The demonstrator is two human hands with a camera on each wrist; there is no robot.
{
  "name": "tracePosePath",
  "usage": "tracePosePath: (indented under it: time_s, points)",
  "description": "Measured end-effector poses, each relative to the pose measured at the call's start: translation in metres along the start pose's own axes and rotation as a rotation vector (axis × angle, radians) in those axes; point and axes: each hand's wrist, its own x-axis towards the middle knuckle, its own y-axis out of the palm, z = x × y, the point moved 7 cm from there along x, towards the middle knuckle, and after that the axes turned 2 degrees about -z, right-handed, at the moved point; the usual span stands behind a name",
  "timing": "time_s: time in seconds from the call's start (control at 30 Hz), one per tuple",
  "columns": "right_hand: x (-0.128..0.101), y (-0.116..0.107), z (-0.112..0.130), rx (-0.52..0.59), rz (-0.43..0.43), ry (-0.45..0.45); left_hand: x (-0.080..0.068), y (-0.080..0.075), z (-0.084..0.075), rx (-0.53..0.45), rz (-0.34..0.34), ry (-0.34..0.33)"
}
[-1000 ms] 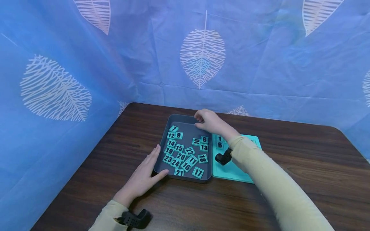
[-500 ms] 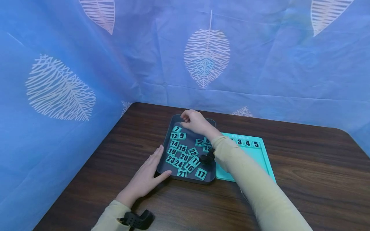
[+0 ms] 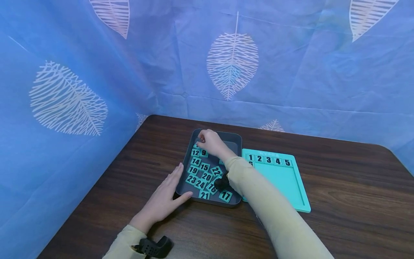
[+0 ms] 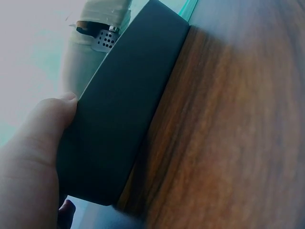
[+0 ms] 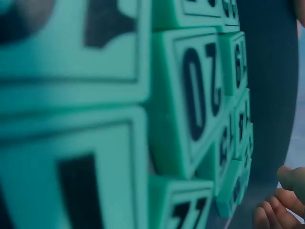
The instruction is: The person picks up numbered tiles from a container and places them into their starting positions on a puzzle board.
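My right hand reaches into the far left of a dark grey tray, fingers bent and fingertips right at the 7 tile, which they partly cover. I cannot tell if the fingers pinch that tile. In the right wrist view the curled fingers show at the lower right, past the 20 tile. Several turquoise number tiles lie in the tray, among them the 12 tile and 17 tile. My left hand rests against the tray's near left corner, fingers straight along its side, thumb at the front rim.
Right of the tray lies a turquoise board with tiles 1 to 5 along its far row and a 6 partly behind my right sleeve. Everything stands on a dark wooden table, with a blue leaf-patterned cloth behind.
My right hand has moved left across the tray and down to the 7 tile, uncovering the board's row of tiles. The left hand keeps its place at the tray.
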Motion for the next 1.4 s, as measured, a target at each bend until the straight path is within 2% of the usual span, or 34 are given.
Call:
tracePosePath:
  time_s: [0.3,0.63,0.93,1.4]
  points:
    - [0.002,0.011,-0.012,-0.077,0.037,0.061,0.000,0.003,0.003,-0.041,0.014,-0.013]
    - [-0.002,0.017,-0.011,-0.105,0.103,0.044,-0.002,0.003,0.003,-0.030,0.021,-0.035]
    - [-0.002,0.018,-0.008,-0.111,0.100,0.021,-0.003,0.002,0.003,-0.019,0.016,-0.022]
    - [-0.001,0.017,-0.007,-0.163,0.147,0.031,0.000,0.001,0.003,0.005,0.011,-0.030]
